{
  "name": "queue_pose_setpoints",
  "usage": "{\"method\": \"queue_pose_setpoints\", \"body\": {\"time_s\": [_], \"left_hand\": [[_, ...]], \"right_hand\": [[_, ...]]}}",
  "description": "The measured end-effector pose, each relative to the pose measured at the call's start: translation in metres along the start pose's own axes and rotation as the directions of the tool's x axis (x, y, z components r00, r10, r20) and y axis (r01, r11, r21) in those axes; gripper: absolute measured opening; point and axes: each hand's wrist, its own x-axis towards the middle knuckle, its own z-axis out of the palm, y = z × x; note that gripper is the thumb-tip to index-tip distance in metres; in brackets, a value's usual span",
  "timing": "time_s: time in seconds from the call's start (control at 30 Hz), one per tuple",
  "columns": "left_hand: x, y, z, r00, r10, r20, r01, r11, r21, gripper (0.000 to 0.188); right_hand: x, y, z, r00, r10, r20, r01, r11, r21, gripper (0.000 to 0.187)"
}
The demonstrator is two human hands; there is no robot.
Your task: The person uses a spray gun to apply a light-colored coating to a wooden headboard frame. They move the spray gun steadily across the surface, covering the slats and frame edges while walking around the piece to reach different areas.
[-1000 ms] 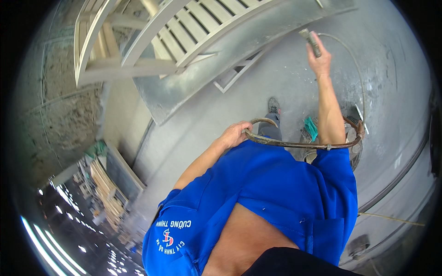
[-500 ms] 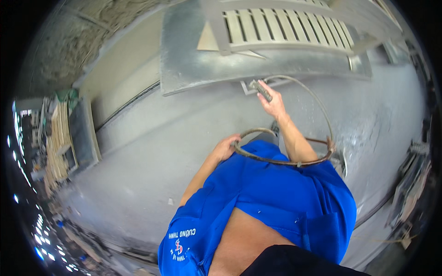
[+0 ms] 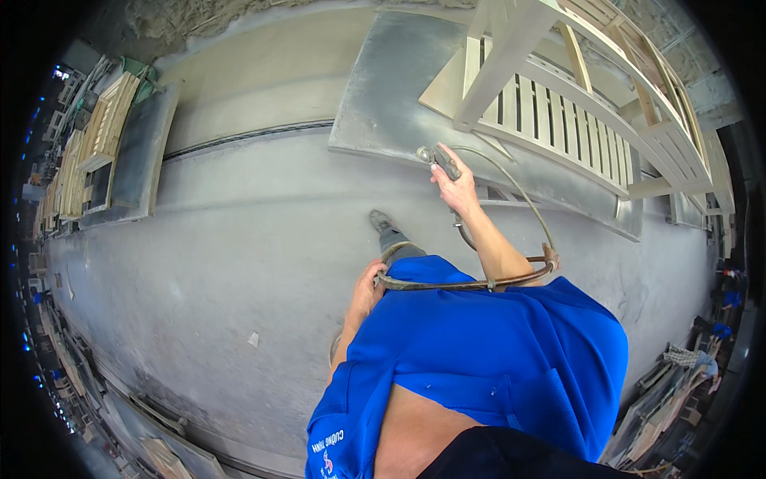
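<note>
My right hand (image 3: 459, 190) is closed around the dark grip of a spray gun (image 3: 447, 162), held out ahead of me near a grey sheet panel (image 3: 375, 104). From the gun a thin hose (image 3: 523, 188) arcs right and back toward my waist. There it meets a looped brown hose (image 3: 447, 283) lying across the front of my blue shirt. My left hand (image 3: 369, 289) has its fingers curled around the left end of this loop. A slatted pale wooden piece of furniture (image 3: 558, 112) stands on the panel, ahead and right of the gun.
A grey-dusted floor (image 3: 239, 239) spreads around me, crossed by a dark cable or groove (image 3: 247, 142). At far left, pale wooden frames (image 3: 104, 132) rest by another grey board (image 3: 152, 152). More boards are stacked at the lower right (image 3: 658, 399). My shoe (image 3: 383, 223) is ahead.
My view has turned left, so the slatted furniture sits further right and shows more of its frame. One foot has come forward. Both hands keep their holds.
</note>
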Motion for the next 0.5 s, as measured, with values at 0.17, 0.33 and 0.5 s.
{"method": "queue_pose_setpoints", "body": {"time_s": [0.17,0.33,0.5], "left_hand": [[0.02,-0.02,-0.041,0.984,0.022,-0.178,-0.035,0.997,-0.068,0.023],[0.077,-0.007,-0.11,0.997,-0.009,-0.075,-0.002,0.989,-0.147,0.02],[0.163,0.037,-0.173,0.996,0.069,0.059,-0.062,0.991,-0.122,0.023]], "right_hand": [[0.044,-0.008,0.056,0.977,0.197,-0.086,-0.177,0.965,0.192,0.056],[0.096,-0.013,0.099,0.956,0.246,-0.159,-0.21,0.954,0.216,0.057],[0.144,-0.012,0.135,0.903,0.342,-0.26,-0.261,0.917,0.301,0.058]]}}
